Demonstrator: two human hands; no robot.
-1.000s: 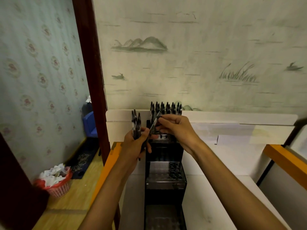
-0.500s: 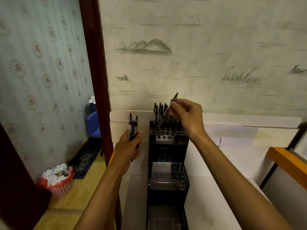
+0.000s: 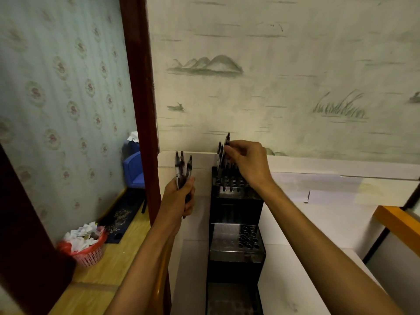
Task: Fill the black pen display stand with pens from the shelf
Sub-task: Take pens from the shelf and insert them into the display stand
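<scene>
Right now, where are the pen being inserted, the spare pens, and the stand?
single pen (image 3: 226,142), head view, upper barrel.
bundle of pens (image 3: 182,167), head view, barrels above the fist.
black pen display stand (image 3: 236,208), head view, upper front wall.

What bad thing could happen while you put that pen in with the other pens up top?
The right hand pinches one pen above the crowded top tier of the black stand; it might knock the pens already standing there or miss a hole. The left hand grips a bundle of pens beside the stand, and one could slip out and fall.
</scene>
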